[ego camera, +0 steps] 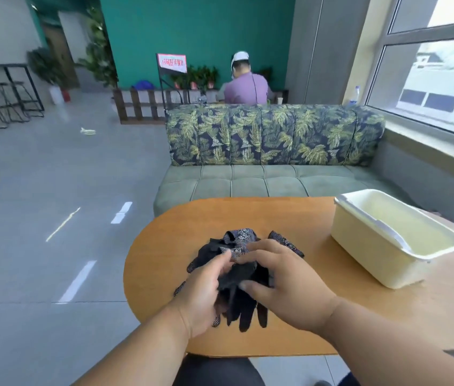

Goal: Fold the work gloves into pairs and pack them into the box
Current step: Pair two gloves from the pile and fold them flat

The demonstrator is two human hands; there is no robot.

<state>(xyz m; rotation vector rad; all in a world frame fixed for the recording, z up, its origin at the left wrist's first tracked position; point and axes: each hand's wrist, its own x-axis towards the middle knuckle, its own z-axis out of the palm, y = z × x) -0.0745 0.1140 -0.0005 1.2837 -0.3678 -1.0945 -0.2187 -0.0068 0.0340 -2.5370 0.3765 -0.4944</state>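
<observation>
- Orange tabletop (289,218) before a leaf-print sofa (273,135); cream box (370,246) right of the gloves, apparently empty.
- Left hand (200,291) and right hand (289,280) both gripping black gloves (241,240), heaped mid-tabletop.
- Risk: tangled fingers dragging extra gloves along, mismatching pairs.

Both forearms are bare right down to the left hand (200,291) and right hand (289,285), no sleeves, watch or rings showing.

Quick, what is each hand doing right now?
Left hand: pinching the black work gloves, thumb and fingers on the fabric.
Right hand: gripping the same gloves, fingers curled over the top of the pile.
</observation>
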